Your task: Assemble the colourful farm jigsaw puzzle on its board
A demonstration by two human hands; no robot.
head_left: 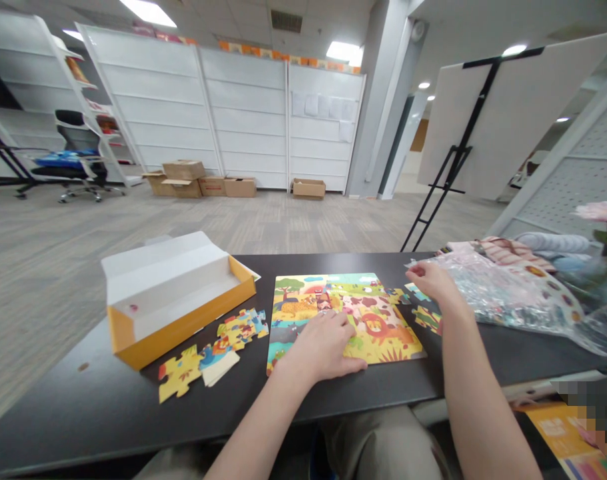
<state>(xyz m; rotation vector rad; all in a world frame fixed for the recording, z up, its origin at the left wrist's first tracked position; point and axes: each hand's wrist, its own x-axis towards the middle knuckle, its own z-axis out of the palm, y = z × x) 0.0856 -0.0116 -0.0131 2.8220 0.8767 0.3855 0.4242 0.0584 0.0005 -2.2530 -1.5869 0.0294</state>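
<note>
A colourful animal picture board [378, 327] lies flat on the black table [368, 395]. My left hand [328, 343] rests palm down on its lower left part, fingers spread. Beyond the board's right edge, my right hand [430, 279] hovers above loose puzzle pieces, its fingers closed near the plastic bag; what they hold, if anything, is too small to make out. Right of the board are some puzzle pieces [426, 319]. More yellow and blue pieces [180, 373] lie on the left, in front of an open yellow and white box [183, 320].
A clear plastic bag [503, 287] and rolled cloths [553, 241] cover the table's right side, with a pink flower [600, 211] at the edge. Behind stand a black easel stand [453, 167], cardboard boxes [183, 179], white shelves and an office chair [78, 150].
</note>
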